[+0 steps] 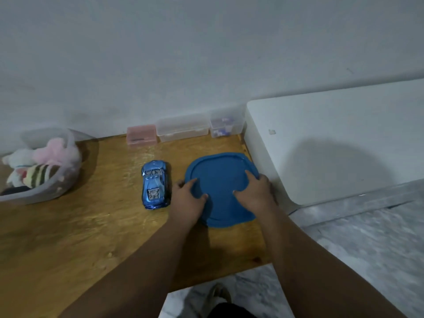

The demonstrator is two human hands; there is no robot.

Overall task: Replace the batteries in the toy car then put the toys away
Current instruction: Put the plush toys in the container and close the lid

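A shiny blue toy car [155, 184] stands on the wooden table [80, 237], nose toward me. Right of it lies a large round blue lid [220, 173], flat on the table near the right edge. My left hand [187, 198] grips the lid's left rim, thumb on top. My right hand [257, 191] presses on the lid's right side with fingers spread over the rim. No batteries are visible.
A clear bin [46, 191] with plush toys [43, 161] sits at the far left. Against the wall stand a pink box [141, 135], a clear box [182, 130] and a small box with purple contents [226, 125]. A white cabinet [332, 138] flanks the table's right side.
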